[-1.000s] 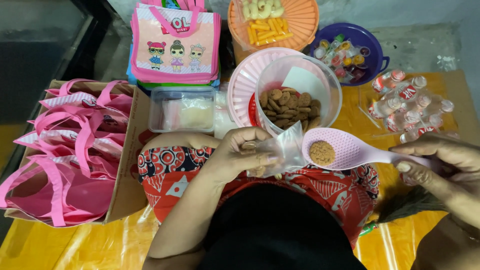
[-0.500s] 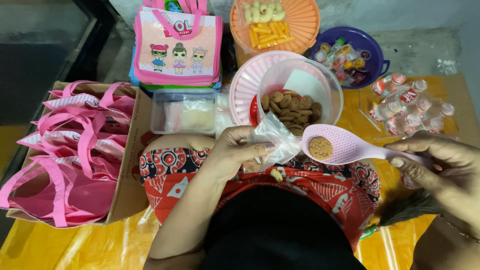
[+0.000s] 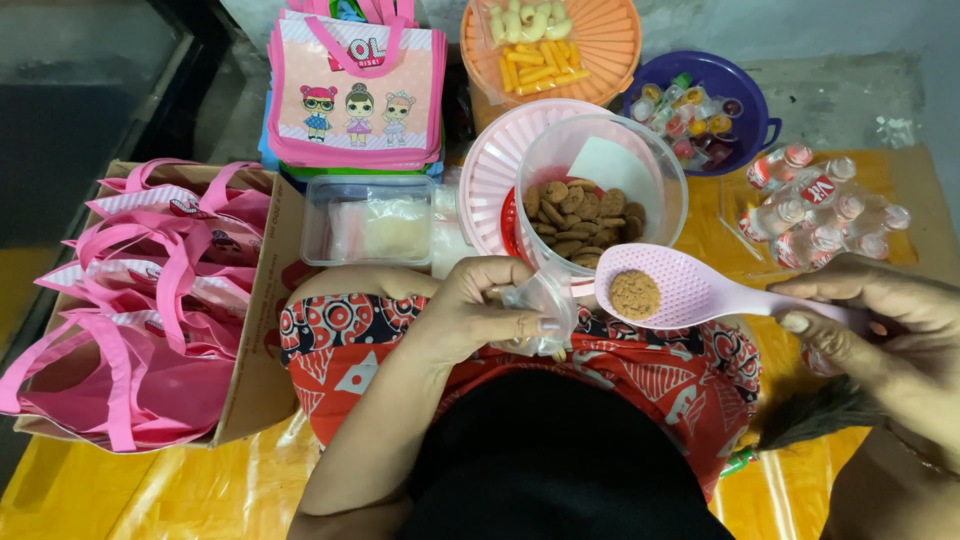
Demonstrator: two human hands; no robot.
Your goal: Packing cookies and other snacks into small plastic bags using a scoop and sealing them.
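Cookie on the spoon, closing in on the bag

Right hand (image 3: 880, 320) grips the pink spoon (image 3: 690, 292) w/ one cookie (image 3: 635, 294); over the last sec it slid closer to the small clear bag (image 3: 540, 305) pinched in left hand (image 3: 480, 310) fingers, just beside the cookie tub (image 3: 600, 190).

Landmark: cardboard box (image 3: 258, 330), at left, filled with pink tote bags (image 3: 130, 300). Just beyond its far right corner sits a clear lidded plastic container (image 3: 368, 220). Farther back from the box lies a stack of pink printed gift bags (image 3: 352, 95). To the right of that stack, well away from the box, an orange basket (image 3: 600, 40) holds yellow snack sticks. Farther right stands a purple bowl (image 3: 745, 85) of wrapped candies, then small bottles (image 3: 820, 205) with red caps. A yellow sheet (image 3: 150, 490) lies under the box.
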